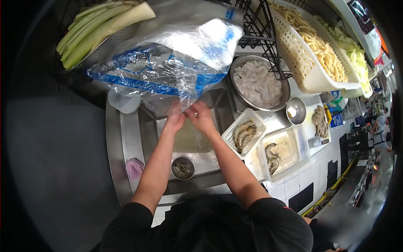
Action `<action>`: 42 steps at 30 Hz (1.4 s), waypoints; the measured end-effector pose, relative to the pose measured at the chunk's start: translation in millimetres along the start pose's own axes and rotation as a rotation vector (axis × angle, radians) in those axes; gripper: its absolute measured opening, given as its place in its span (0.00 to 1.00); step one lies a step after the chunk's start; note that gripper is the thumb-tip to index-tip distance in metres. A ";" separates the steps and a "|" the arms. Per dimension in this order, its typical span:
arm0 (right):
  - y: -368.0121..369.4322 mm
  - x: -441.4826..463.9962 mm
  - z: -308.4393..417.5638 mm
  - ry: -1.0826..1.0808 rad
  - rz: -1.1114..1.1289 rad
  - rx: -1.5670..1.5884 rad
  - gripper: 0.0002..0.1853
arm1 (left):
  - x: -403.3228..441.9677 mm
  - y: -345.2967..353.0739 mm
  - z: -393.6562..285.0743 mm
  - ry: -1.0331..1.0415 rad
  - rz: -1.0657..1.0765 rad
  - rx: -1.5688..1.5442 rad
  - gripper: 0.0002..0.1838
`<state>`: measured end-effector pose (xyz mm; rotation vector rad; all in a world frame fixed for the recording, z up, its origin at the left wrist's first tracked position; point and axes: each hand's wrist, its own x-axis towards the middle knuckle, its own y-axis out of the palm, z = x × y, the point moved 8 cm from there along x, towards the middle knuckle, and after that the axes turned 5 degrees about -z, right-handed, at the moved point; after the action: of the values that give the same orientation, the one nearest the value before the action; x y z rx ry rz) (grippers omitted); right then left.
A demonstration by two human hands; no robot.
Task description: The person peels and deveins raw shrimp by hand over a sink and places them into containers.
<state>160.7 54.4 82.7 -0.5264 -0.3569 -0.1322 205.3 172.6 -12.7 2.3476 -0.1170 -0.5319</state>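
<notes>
Fingers of the left hand [175,119] and the right hand [202,118] meet over the sink [218,98], curled inward around a small dark item [185,114], maybe a shrimp; its details are blurred, and I can't tell which hand has the grip. Small and probably wet, so a loose pinch could send it slipping down into the basin right below those fingers.

Now look just past the fingertips: a crinkled plastic bag [147,75] with blue print hangs right by them, and its loose edge could snag a knuckle or hide the hold. If it sags, it could drag into the basin too.

Nearer the body, between the forearms, sits a little steel bowl [183,168] of greyish scraps; a careless elbow or a wide drop could tip or miss it. Off to the right of the fingers, whole shrimp lie in a white basket [231,145], its rim close to the right forearm, and one sideways bump could knock it. Beyond, a large steel bowl [287,90] of pale pieces stands open to splashes.
</notes>
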 end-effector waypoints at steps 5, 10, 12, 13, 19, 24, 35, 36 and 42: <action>14.6 -4.0 -12.2 -0.155 -0.172 -0.103 0.08 | -4.0 23.4 2.4 0.133 0.070 0.114 0.13; 11.0 -11.3 -24.4 0.286 -0.086 0.237 0.04 | -14.1 26.2 -6.7 0.132 0.046 0.033 0.12; 6.7 -17.7 -34.5 0.390 -0.115 0.352 0.04 | -14.3 26.3 -9.2 0.129 0.030 0.021 0.12; 5.9 -23.6 -44.7 0.493 -0.138 0.466 0.04 | -13.7 23.9 -10.0 0.128 0.010 0.005 0.12; -15.1 -42.3 -106.4 0.342 0.169 -0.675 0.13 | -7.1 5.3 -7.2 0.074 -0.153 0.219 0.16; -17.7 -17.8 -59.1 0.402 -0.103 0.124 0.11 | -15.1 6.8 1.9 0.026 -0.199 0.294 0.22; -6.9 -13.0 -63.1 0.359 -0.213 0.049 0.07 | -25.4 -4.6 -8.4 0.001 -0.232 0.319 0.26; -9.0 -13.8 -65.4 0.356 -0.177 -0.134 0.09 | -28.0 2.7 -13.2 0.042 -0.223 0.237 0.22; 6.8 -17.2 -52.1 0.376 -0.028 0.231 0.10 | -26.6 17.0 -24.4 0.138 -0.116 0.094 0.16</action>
<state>161.7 34.1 31.3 -0.2594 -0.0111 -0.2098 192.1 181.6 23.9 2.4855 0.0590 -0.4267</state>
